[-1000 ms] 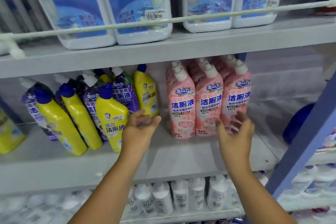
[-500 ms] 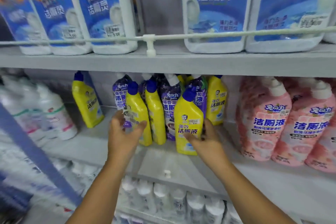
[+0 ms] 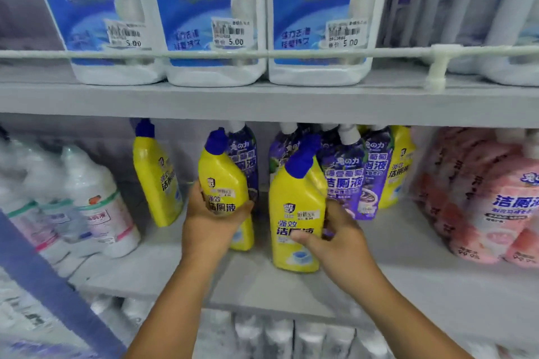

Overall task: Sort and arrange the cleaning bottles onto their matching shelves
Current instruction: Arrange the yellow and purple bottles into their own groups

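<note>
While the left hand (image 3: 214,220) grasps one yellow bottle (image 3: 226,183) at frame centre, the right hand (image 3: 339,237) grips a second yellow bottle (image 3: 294,213) just right, on the middle shelf (image 3: 408,265).

Middle shelf (image 3: 262,280): the left hand (image 3: 211,221) grips a yellow bottle (image 3: 224,183) with a blue cap around its body. The right hand (image 3: 339,237) holds a second yellow bottle (image 3: 294,221) at its right side, thumb across the label; this bottle stands nearest the shelf edge. A third yellow bottle (image 3: 157,178) leans just to the left. Purple bottles (image 3: 347,181) stand behind. Pink bottles (image 3: 490,201) occupy the right, white bottles (image 3: 99,207) the left. Upper shelf (image 3: 262,102): blue-labelled white jugs (image 3: 210,17) behind a rail (image 3: 320,52).
</note>
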